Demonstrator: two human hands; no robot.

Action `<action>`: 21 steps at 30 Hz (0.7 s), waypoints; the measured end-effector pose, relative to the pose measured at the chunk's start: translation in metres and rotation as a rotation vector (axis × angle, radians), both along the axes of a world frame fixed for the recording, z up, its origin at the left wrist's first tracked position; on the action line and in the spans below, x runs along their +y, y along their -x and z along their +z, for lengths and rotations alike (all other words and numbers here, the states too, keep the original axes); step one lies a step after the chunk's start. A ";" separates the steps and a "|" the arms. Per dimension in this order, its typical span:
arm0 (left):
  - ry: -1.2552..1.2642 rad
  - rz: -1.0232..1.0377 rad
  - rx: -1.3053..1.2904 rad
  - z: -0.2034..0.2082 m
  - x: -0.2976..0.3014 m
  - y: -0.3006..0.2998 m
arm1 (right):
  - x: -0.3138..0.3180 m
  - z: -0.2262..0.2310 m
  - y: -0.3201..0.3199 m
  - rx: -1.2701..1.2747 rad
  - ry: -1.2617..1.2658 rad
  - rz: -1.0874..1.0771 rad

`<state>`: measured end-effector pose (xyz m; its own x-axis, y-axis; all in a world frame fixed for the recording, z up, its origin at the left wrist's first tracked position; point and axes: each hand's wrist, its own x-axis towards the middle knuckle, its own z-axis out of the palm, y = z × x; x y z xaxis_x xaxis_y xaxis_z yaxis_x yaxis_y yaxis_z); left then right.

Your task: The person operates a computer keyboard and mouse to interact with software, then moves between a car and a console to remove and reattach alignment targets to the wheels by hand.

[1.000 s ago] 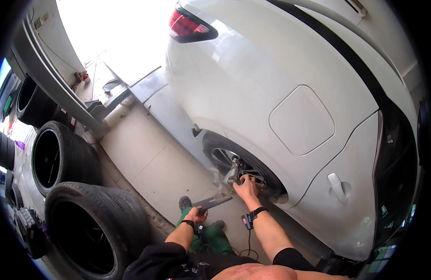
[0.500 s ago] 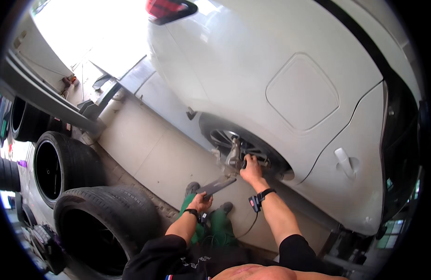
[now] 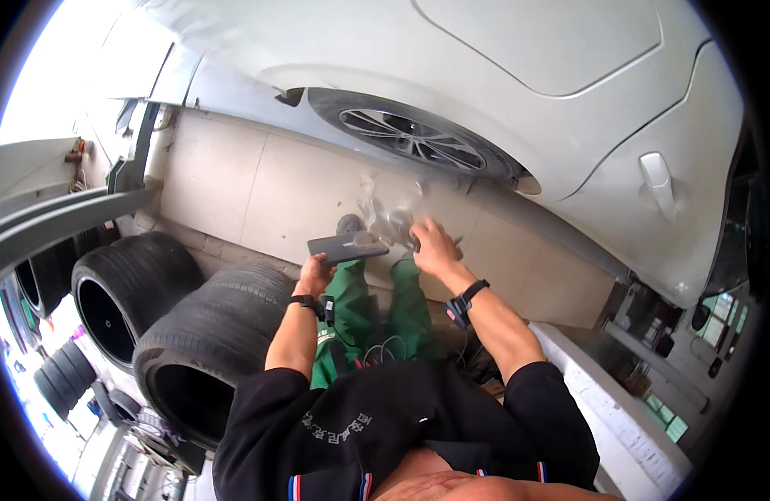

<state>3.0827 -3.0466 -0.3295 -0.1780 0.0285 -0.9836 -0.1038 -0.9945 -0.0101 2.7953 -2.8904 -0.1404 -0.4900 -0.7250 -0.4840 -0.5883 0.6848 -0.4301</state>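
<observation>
My left hand (image 3: 318,274) grips the near left end of a flat dark grey tray-like plate (image 3: 339,248) at knee height. A pale blurred shape lies across its right end; I cannot make out what it is. My right hand (image 3: 436,249) is closed round the dark handle of a silver power tool that looks like an impact wrench (image 3: 395,219). Motion smears the tool's outline. It is held over the floor, apart from the car wheel (image 3: 414,138), whose spoked rim sits in the wheel arch beyond both hands.
The white car (image 3: 385,50) fills the far side. Several loose tyres (image 3: 222,317) lie on my left, near a grey metal post (image 3: 68,219). Light tiles cover the floor (image 3: 268,188) between the car and me. A white ledge (image 3: 610,409) is at my right.
My right hand has drawn the silver tool back from the wheel toward me. My left hand still holds the plate, now turned flatter and further left in view. My view has tilted down.
</observation>
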 end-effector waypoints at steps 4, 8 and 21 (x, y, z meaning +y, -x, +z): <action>0.075 -0.420 -0.074 0.061 -0.043 0.032 | 0.048 0.016 -0.026 -0.049 0.093 -0.237; 0.127 -0.723 0.054 0.084 -0.033 0.061 | 0.100 0.073 -0.039 -0.076 0.072 -0.342; -0.114 -1.034 0.356 0.185 0.176 0.287 | 0.370 0.271 -0.090 0.299 0.285 -0.879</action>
